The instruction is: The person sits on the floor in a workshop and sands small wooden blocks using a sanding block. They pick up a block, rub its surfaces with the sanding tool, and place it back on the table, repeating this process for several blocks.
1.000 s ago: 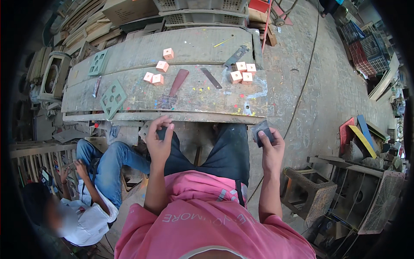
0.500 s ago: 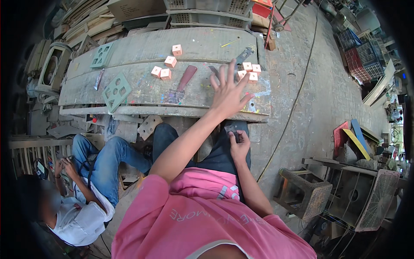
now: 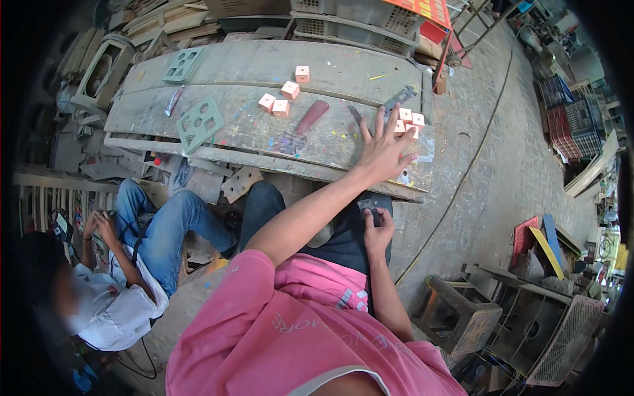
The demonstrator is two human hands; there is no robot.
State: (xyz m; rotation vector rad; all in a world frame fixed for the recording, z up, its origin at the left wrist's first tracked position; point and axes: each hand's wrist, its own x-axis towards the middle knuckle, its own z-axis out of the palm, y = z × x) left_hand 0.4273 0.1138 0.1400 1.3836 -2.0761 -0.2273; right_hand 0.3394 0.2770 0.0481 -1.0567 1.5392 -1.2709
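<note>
My left hand (image 3: 385, 153) reaches across the workbench (image 3: 241, 142) with its fingers spread. It is over the near left side of a cluster of pale pink wooden cubes (image 3: 417, 119), each with a small dark hole, and partly covers them. Whether a fingertip touches a cube I cannot tell. Beside the fingers lies a grey metal tool (image 3: 400, 97). Low over my right thigh, my right hand (image 3: 378, 232) is closed on a small dark flat piece (image 3: 371, 207). A dark red tapered piece (image 3: 313, 117) lies left of my left hand.
More pink cubes (image 3: 290, 90) sit mid-bench. Two green plates with holes, one nearer (image 3: 200, 124) and one farther (image 3: 183, 65), lie on the left. A seated person (image 3: 125, 297) is at my left. A worn stool (image 3: 459, 313) stands on the floor at right.
The whole view has shifted, so the bench appears farther right. My left hand has come slightly closer to the right-hand cubes, fingers still spread. My right hand keeps its hold.
</note>
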